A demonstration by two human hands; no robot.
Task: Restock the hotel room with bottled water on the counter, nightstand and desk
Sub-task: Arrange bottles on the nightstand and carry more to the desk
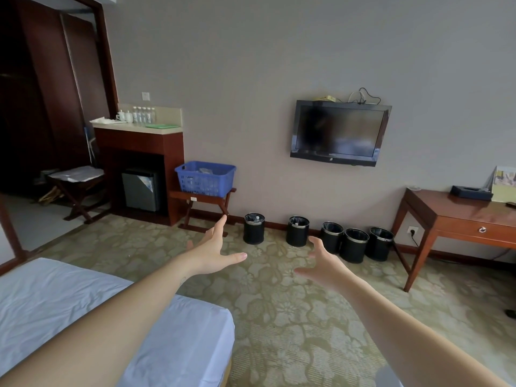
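Several clear water bottles [144, 115] stand in a row at the back of the pale counter [156, 130] at the far left, beside white cups. A blue plastic basket [206, 178] sits on a wooden luggage stand right of the counter, with something clear inside it. The wooden desk [458, 212] stands at the right wall. My left hand [216, 251] and my right hand [324, 265] reach forward over the carpet, both empty with fingers spread. No nightstand is in view.
A bed corner with a white sheet [83, 308] fills the lower left. Several black waste bins [329, 237] line the wall under a wall-mounted TV [339, 132]. A small fridge [141, 188] sits under the counter, a second luggage stand [76, 188] to its left.
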